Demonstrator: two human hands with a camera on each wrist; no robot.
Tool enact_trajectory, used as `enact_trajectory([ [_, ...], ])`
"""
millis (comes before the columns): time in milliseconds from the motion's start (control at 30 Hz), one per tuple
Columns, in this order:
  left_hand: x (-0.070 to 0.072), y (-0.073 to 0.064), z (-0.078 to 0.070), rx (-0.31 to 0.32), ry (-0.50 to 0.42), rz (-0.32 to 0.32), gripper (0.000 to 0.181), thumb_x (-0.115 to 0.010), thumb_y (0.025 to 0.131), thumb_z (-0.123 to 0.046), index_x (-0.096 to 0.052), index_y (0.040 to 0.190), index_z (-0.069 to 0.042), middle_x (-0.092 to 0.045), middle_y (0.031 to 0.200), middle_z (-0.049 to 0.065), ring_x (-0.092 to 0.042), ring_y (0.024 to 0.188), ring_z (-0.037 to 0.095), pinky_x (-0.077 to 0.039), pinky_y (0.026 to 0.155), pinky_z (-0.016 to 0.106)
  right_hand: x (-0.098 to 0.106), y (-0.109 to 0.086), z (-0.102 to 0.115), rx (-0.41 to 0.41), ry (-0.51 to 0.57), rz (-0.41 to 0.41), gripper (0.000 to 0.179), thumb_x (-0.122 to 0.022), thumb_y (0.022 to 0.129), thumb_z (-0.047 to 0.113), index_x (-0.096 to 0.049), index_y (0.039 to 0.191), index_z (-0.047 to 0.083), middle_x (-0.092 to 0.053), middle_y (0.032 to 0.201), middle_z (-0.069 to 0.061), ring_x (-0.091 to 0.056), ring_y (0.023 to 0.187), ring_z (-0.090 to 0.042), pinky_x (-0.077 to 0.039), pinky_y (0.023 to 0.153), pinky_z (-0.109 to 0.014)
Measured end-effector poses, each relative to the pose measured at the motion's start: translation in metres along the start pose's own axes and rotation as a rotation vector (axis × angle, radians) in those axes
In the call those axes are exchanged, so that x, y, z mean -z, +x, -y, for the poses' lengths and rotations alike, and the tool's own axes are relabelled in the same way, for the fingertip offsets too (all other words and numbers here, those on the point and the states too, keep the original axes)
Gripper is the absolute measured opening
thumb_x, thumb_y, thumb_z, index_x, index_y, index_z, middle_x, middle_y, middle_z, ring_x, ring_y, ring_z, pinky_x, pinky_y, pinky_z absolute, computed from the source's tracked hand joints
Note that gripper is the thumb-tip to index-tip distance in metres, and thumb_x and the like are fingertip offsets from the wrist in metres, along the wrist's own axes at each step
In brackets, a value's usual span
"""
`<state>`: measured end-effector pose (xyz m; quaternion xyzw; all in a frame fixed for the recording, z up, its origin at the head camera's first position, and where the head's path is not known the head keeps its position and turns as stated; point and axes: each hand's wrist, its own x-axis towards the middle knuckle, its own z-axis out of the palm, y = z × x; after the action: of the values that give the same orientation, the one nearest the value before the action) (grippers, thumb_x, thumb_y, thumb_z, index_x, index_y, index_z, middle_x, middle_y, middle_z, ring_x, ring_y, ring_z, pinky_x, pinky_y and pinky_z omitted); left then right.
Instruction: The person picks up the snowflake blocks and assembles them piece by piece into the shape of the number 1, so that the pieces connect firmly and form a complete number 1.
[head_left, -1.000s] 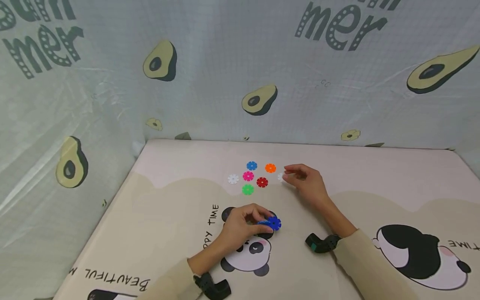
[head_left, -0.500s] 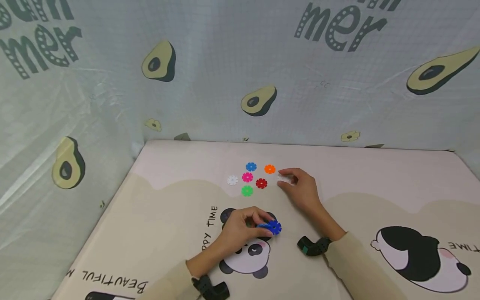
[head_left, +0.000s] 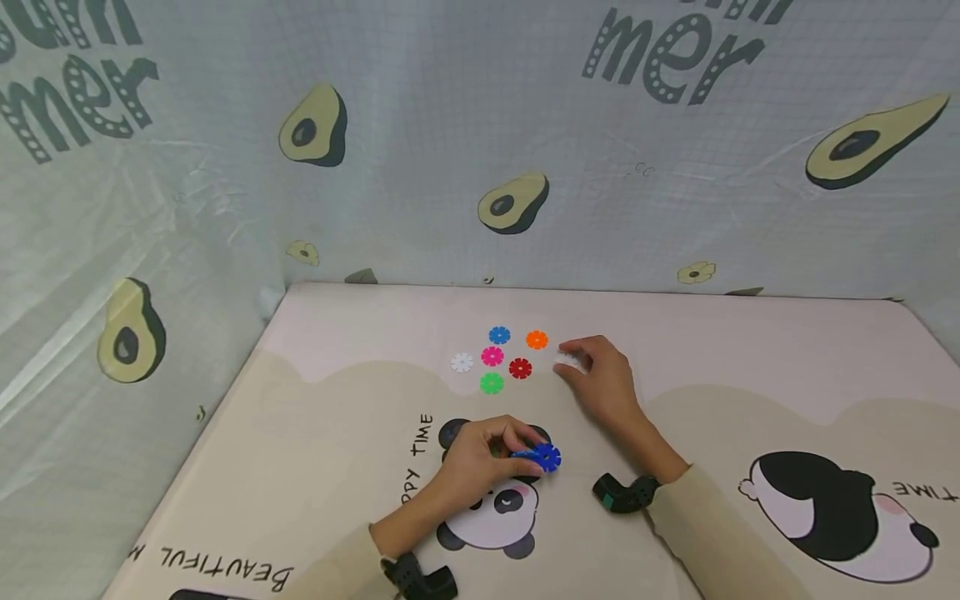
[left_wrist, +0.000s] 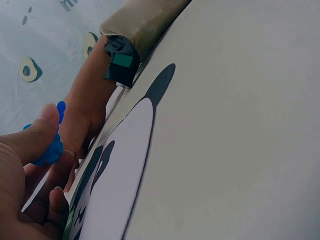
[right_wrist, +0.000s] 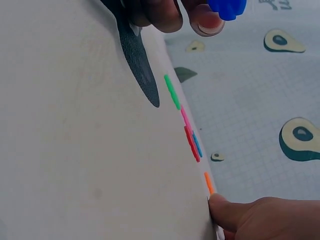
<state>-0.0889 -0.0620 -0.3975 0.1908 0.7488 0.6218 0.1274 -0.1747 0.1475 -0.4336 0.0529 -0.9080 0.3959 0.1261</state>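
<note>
My left hand (head_left: 487, 454) pinches joined blue interlocking discs (head_left: 549, 457) between thumb and fingers over the panda print. One dark blue disc faces outward; a lighter blue disc (left_wrist: 52, 152) shows behind the thumb in the left wrist view. Farther back, my right hand (head_left: 603, 379) has thumb and fingers curled round a white interlocking disc (head_left: 572, 361) low at the table. Part of that disc is covered by the fingers. In the right wrist view the right thumb (right_wrist: 230, 210) is down at the table surface, beside the orange disc (right_wrist: 209, 183).
Loose notched discs lie left of my right hand: orange (head_left: 536, 340), red (head_left: 521, 368), pink (head_left: 492, 357), blue (head_left: 499, 335), green (head_left: 492, 383) and white (head_left: 462, 362). The tabletop (head_left: 337, 467) ends at a hanging sheet with avocado prints (head_left: 513, 204).
My right hand has shifted a little left and towards me, its thumb and fingers closing round the white disc. The left hand keeps its hold on the blue discs, nearly still.
</note>
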Motion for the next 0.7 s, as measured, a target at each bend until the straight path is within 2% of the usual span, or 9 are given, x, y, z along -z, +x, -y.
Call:
enact_trajectory([
  [133,0.0002,-0.0006,-0.0006,-0.001,-0.010,-0.001,0.022,-0.078,0.077,-0.002,-0.058,0.068,-0.002,-0.070,0.101,0.008,-0.062,0.090,0.015,-0.035,0.055,0.015,0.0016,-0.0008,0.0013,0.001,-0.026,0.001,0.030,-0.076,0.083,0.016,-0.070,0.110,0.003,-0.064,0.105,-0.014,-0.057,0.097,-0.029,-0.045,0.085,-0.045],
  [233,0.0003,-0.0009,-0.0013,-0.002,-0.015,-0.001,0.022,-0.078,0.077,-0.001,-0.058,0.068,-0.002,-0.070,0.102,0.009,-0.062,0.093,0.018,-0.036,0.055,0.015,0.0021,-0.0013,0.0016,-0.007,-0.034,0.010,0.033,-0.076,0.083,0.016,-0.069,0.111,0.002,-0.063,0.104,-0.015,-0.057,0.099,-0.031,-0.045,0.086,-0.045],
  [333,0.0004,-0.0008,-0.0022,-0.001,-0.018,0.000,0.021,-0.077,0.077,-0.001,-0.058,0.068,-0.001,-0.070,0.102,0.009,-0.062,0.094,0.019,-0.036,0.055,0.015,0.0026,-0.0014,0.0022,-0.012,-0.051,0.009,0.034,-0.077,0.082,0.017,-0.070,0.111,0.002,-0.061,0.096,-0.014,-0.056,0.087,-0.028,-0.045,0.075,-0.041],
  [467,0.0009,-0.0009,-0.0028,0.001,-0.008,-0.004,0.021,-0.077,0.077,-0.002,-0.059,0.069,-0.002,-0.070,0.102,0.008,-0.061,0.091,0.015,-0.035,0.054,0.015,0.0037,-0.0010,0.0038,0.020,-0.073,-0.006,0.031,-0.079,0.080,0.017,-0.072,0.107,0.004,-0.055,0.079,-0.008,-0.048,0.070,-0.022,-0.037,0.061,-0.034],
  [700,0.0009,-0.0017,-0.0006,-0.010,0.011,-0.008,0.020,-0.078,0.077,-0.003,-0.060,0.069,-0.002,-0.070,0.102,0.007,-0.058,0.078,0.008,-0.034,0.053,0.015,0.0068,-0.0009,0.0054,0.049,-0.099,0.008,0.032,-0.078,0.081,0.018,-0.073,0.111,0.009,-0.054,0.067,-0.002,-0.046,0.061,-0.018,-0.035,0.056,-0.031],
])
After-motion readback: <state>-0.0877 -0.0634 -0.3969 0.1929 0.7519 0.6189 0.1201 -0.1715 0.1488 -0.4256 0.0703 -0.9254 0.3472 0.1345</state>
